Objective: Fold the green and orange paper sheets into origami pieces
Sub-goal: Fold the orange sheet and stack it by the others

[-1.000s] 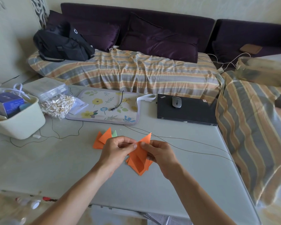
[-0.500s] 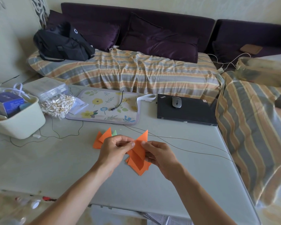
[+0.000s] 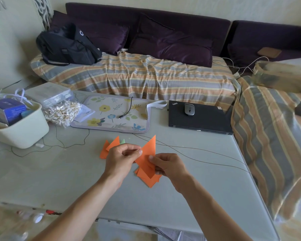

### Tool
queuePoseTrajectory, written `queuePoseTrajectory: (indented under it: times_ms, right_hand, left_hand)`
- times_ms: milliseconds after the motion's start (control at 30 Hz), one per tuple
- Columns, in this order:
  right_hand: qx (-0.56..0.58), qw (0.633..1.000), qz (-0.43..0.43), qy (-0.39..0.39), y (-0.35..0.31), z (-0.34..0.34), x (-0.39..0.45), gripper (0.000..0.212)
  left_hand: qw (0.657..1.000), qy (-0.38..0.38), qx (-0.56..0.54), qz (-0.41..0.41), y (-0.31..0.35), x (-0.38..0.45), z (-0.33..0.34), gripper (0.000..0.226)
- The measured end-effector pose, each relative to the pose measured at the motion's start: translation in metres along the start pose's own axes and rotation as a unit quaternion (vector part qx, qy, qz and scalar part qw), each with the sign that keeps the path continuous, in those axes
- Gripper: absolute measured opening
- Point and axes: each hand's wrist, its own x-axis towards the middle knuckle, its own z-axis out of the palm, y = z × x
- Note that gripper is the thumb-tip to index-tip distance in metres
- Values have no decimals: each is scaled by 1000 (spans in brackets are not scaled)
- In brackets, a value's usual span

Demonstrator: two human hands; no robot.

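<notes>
Both hands are holding a folded orange paper piece (image 3: 147, 158) just above the tabletop (image 3: 63, 174): the left hand (image 3: 121, 158) is pinching its left edge between thumb and curled fingers (image 3: 137, 151), and the right hand (image 3: 169, 165) is gripping its right side. More orange sheets (image 3: 149, 179) are lying beneath it. Beyond the left hand, other orange folded pieces (image 3: 109, 146) are lying on the tabletop, with a green corner (image 3: 122, 141) peeking out behind them. At the left edge, a cream bin (image 3: 23, 131) is holding a blue box (image 3: 7, 110). Beside it, a clear bag (image 3: 62, 112) is bulging with cotton swabs.
</notes>
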Motion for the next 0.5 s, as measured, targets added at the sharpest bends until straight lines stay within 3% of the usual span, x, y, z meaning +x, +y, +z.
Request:
queuePoseTrajectory:
  times_ms: [233, 500]
  right_hand:
    - [-40, 999, 17, -28, 5, -1, 2, 30]
    - [-23, 994, -2, 102, 10, -5, 15, 17]
  left_hand:
    - [999, 38, -36, -10, 1, 4, -2, 9]
    - [996, 12, -18, -89, 1, 3, -1, 22]
